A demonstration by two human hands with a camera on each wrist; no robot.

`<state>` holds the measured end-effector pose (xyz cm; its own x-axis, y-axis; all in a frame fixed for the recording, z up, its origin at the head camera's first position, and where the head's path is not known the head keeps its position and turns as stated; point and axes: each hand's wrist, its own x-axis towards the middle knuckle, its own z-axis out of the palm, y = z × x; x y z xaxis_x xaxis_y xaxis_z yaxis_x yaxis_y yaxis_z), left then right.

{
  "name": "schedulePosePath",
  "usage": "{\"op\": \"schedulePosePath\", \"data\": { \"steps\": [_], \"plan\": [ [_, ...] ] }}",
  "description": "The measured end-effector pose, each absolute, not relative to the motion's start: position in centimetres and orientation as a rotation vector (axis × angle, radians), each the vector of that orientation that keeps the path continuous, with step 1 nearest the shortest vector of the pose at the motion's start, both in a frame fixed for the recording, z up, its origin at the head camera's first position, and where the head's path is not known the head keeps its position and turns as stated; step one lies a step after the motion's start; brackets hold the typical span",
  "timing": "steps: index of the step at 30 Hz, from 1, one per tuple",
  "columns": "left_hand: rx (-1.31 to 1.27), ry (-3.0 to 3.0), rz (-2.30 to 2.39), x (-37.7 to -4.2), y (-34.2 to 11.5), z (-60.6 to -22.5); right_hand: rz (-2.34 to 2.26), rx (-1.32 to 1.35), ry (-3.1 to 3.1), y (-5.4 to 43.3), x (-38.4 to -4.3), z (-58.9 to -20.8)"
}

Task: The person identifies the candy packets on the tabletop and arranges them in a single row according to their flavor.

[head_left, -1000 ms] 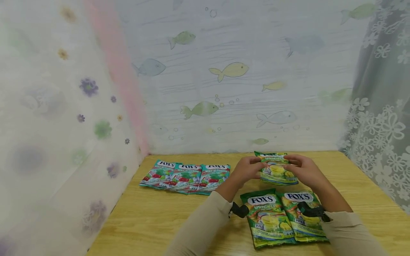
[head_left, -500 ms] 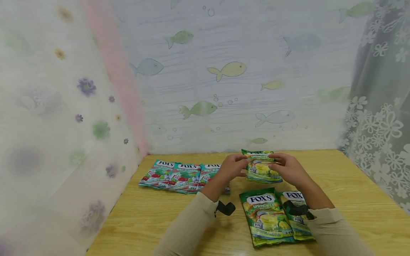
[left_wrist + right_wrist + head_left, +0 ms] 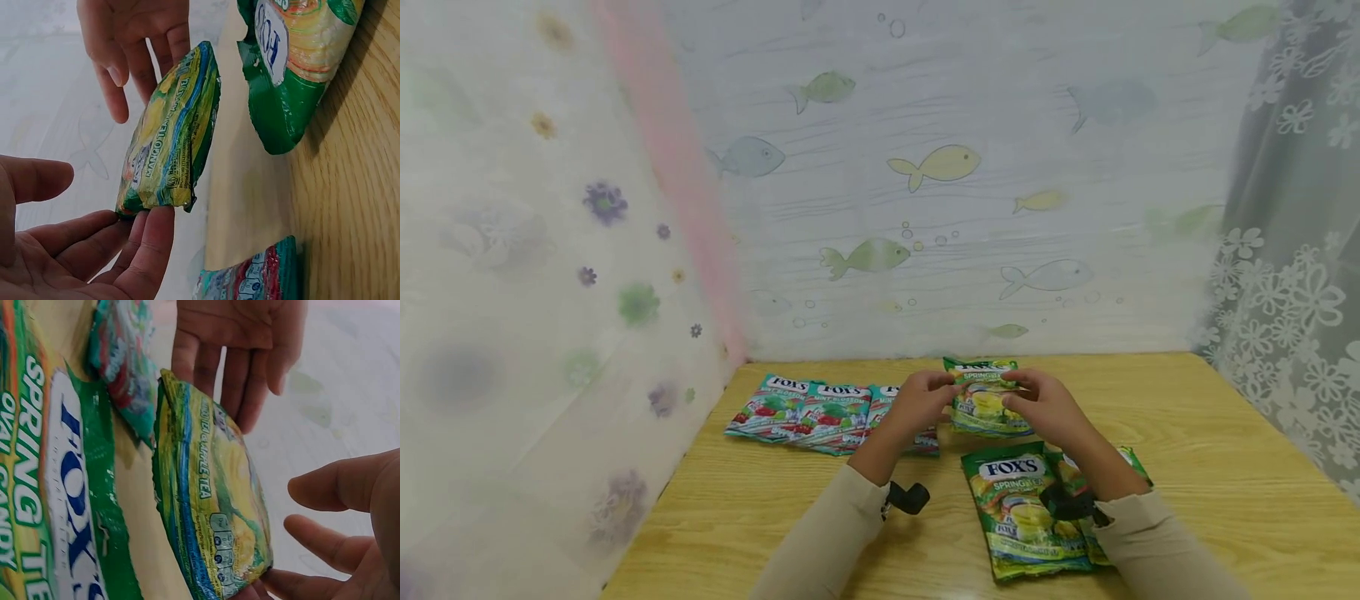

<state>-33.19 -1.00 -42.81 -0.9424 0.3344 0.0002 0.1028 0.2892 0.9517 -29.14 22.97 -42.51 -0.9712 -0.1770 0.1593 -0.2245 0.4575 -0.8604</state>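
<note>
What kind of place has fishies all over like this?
Maybe a cozy corner in someone's home, though I can't be sure: there's a wood-grain table, fish pictures behind it, and a flowery curtain.

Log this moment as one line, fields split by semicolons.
left hand: touching Fox's Spring Tea bag; right hand: touching same bag; nearer: two more Spring Tea bags; at left: three Mint Blossom bags

You face a pale fish-print wall [image 3: 880,208]; flower-print wall [image 3: 535,333] at your left, grey curtain [image 3: 1292,208] right, wood-grain surface [image 3: 715,508] below.
</note>
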Motion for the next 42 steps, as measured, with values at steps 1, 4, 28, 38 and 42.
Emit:
{"op": "schedulePosePath", "data": {
  "steps": [1, 4, 28, 38, 42],
  "plan": [
    [0.401, 2.353, 1.720, -33.1, -1.1, -42.9, 1.577, 0.366, -2.636, 22.8, -29.1, -42.6],
    [0.400, 2.375, 1.707, -33.0, -1.4, -43.1, 1.602, 0.363, -2.623, 22.5, -29.0, -42.9],
    [0.376, 2.406, 1.669, -32.8, -2.5, -45.5, 1.565, 0.387, -2.739, 21.3, -29.6, -44.7],
    [0.374, 2.469, 1.565, -33.0, -2.6, -46.2, 1.588, 0.466, -2.760, 21.3, -29.7, -45.2],
    [0.392, 2.514, 1.523, -33.1, -3.0, -46.6, 1.597, 0.492, -2.767, 21.2, -29.6, -45.2]
  ]
}}
